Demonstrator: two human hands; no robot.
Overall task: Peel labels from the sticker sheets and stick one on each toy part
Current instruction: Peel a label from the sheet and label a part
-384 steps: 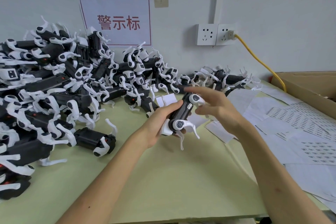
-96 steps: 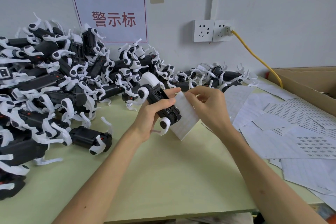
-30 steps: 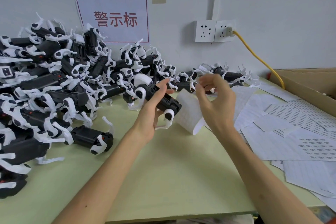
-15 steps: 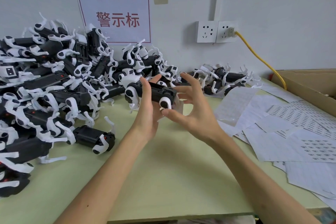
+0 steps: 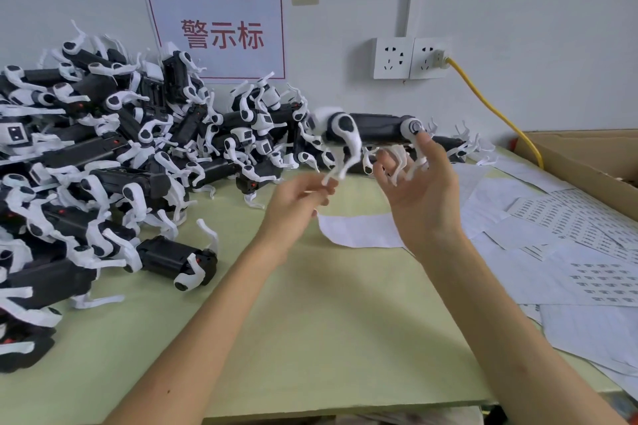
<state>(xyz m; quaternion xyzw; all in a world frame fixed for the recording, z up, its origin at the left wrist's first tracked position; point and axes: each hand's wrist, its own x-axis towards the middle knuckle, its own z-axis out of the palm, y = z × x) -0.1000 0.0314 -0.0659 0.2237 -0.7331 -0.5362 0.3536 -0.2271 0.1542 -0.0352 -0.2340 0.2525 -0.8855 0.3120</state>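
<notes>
**Juggling a toy part that nothing really holds**

Nothing of mine is wrapped round the toy part (image 5: 376, 128) as it sits level in the air at twelve o'clock, above the far side of the table (image 5: 328, 321). My right hand (image 5: 424, 197) is spread wide, palm up beneath it, and only one fingertip (image 5: 424, 141) meets its right end. My left hand (image 5: 293, 200), lower and toward eleven o'clock, has its fingers bunched by the tip of a front leg. I cannot tell whether they pinch that leg or merely brush it.

With that little support, I think it could tip and drop onto the table or onto the loose sheet (image 5: 359, 229) lying between my hands. The thin legs would take the knock. It could also tumble into the pile (image 5: 121, 155) from nine to eleven o'clock, where I would lose track of whether it is done. I cannot see a label on it from here, so a poorly pressed one might lift unnoticed.

It is a long black boxy body with round white joints at both ends. Slim curved white legs hang down from it, partly blurred. The sticker sheets (image 5: 569, 252) lie at three o'clock.
</notes>
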